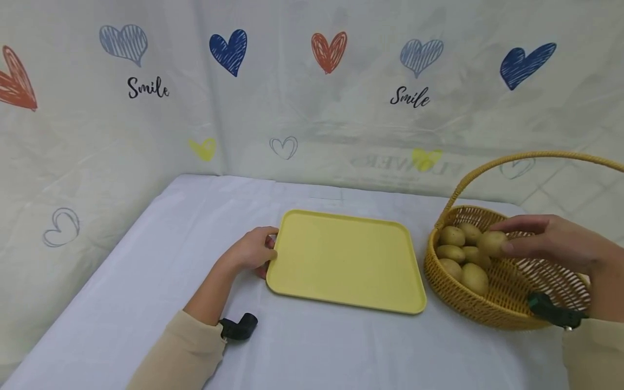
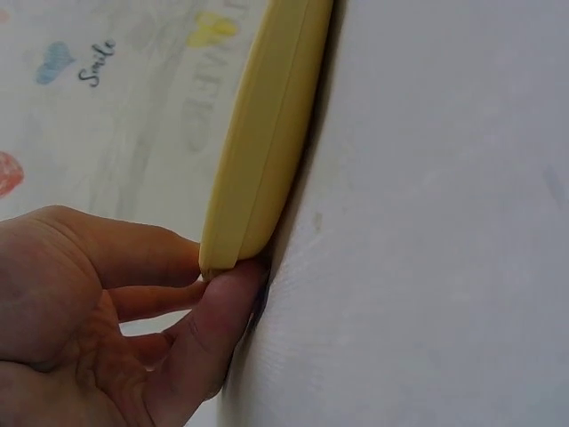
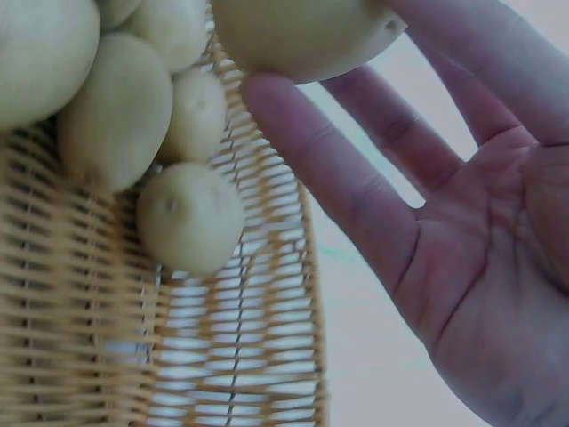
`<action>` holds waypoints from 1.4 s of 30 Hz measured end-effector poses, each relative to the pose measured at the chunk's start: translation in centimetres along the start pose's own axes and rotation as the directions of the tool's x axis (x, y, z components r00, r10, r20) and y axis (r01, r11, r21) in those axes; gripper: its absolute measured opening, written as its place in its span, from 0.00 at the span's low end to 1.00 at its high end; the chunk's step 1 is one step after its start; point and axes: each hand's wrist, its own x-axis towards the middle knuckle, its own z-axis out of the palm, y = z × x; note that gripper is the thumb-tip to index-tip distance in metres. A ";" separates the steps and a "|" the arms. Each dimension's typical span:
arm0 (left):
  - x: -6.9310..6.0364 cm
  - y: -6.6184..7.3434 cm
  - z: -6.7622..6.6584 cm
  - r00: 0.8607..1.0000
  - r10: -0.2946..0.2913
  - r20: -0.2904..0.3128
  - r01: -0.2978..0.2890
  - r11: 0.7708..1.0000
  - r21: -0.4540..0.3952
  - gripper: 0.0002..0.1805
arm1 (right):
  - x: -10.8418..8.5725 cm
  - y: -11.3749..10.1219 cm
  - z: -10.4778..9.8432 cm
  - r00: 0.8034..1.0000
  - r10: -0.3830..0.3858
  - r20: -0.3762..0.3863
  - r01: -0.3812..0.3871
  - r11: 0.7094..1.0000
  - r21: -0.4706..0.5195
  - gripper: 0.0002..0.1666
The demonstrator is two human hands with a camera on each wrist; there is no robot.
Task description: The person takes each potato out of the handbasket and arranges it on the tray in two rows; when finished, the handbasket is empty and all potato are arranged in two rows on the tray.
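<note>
A potato point(image 1: 492, 244) is pinched between the thumb and fingers of my right hand point(image 1: 560, 241), above the wicker basket point(image 1: 512, 319). In the right wrist view the held potato point(image 3: 302, 36) is partly cut off by the top edge. Several more potatoes point(image 1: 474, 279) lie together in the basket's left part. My left hand point(image 1: 251, 250) grips the left edge of a yellow rectangular tray point(image 1: 346, 260), which lies flat on the table. The left wrist view has the thumb and fingers against the rim of the tray point(image 2: 267, 142).
A tall arched handle point(image 1: 468, 181) rises over the basket, close to my right hand. The basket stands just right of the tray on a white tablecloth point(image 1: 312, 346). Behind the table hangs a pale curtain point(image 1: 292, 108) printed with hearts.
</note>
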 end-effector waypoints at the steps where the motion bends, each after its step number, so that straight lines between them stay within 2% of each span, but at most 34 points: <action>1: 0.0 0.0 0.0 1.000 -0.002 -0.002 0.002 1.000 -0.003 0.32 | 0.1 -0.3 0.0 1.000 -0.011 -0.005 0.011 1.000 0.000 0.23; 5: -0.1 0.1 -0.1 1.000 -0.006 -0.004 0.006 1.000 -0.009 0.32 | 0.3 -1.7 0.1 0.999 -0.024 -0.049 0.022 0.999 -0.040 0.23; 12: -0.2 0.2 0.0 1.000 -0.015 -0.006 0.015 1.000 -0.005 0.32 | 0.6 -3.6 0.6 0.996 -0.041 -0.076 0.042 0.999 0.018 0.22; 16: -0.3 0.2 0.1 1.000 -0.018 -0.017 0.018 1.000 0.016 0.32 | 0.8 -4.5 0.9 0.992 -0.091 -0.088 0.094 0.995 0.037 0.23; 22: -0.2 0.2 0.1 0.999 -0.029 -0.018 0.029 0.999 0.022 0.32 | 1.2 -6.0 1.3 0.983 -0.170 -0.071 0.172 0.985 0.021 0.26; 29: -0.1 0.2 0.3 0.999 -0.042 -0.024 0.043 0.999 0.023 0.32 | 2.2 -8.4 2.6 0.962 -0.267 -0.051 0.271 0.958 0.092 0.24; 36: -0.1 0.2 0.3 0.999 -0.039 -0.021 0.038 0.999 -0.010 0.32 | 3.0 -11.6 4.1 0.951 -0.304 -0.065 0.302 0.953 -0.029 0.23; 39: -0.2 0.1 0.2 0.999 -0.038 -0.024 0.038 0.999 -0.006 0.32 | 3.7 -12.9 4.8 0.947 -0.318 -0.045 0.316 0.948 -0.036 0.23; 42: -0.2 0.1 0.2 0.999 -0.038 -0.023 0.038 0.999 0.002 0.32 | 4.3 -14.0 5.7 0.953 -0.302 -0.017 0.302 0.953 0.005 0.23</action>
